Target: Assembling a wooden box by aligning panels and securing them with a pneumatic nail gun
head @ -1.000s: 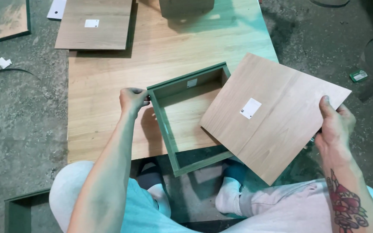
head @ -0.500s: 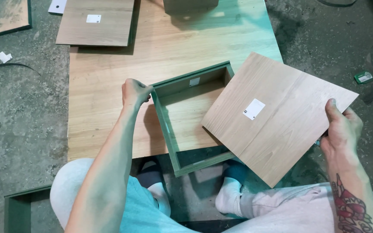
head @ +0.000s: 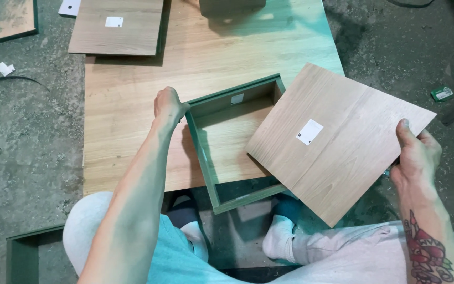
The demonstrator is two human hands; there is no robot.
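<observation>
Hands apart: left hand (head: 168, 105) on green frame (head: 202, 138), right hand (head: 415, 153) apparently gripping wooden panel (head: 337, 142).

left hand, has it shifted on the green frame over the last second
No. The left hand grips the same back-left corner of the green frame, which sits unchanged on the large wooden board.

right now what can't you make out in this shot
All in the head view:
- Right side of the green frame: hidden under the wooden panel.
- Right hand fingers: curled behind the panel's edge, so the grip underneath is unseen.
- Left hand fingertips: tucked over the frame's corner.
- White label on the panel: too small to read.
- Dark box at the top: cut off by the picture's edge.
</observation>
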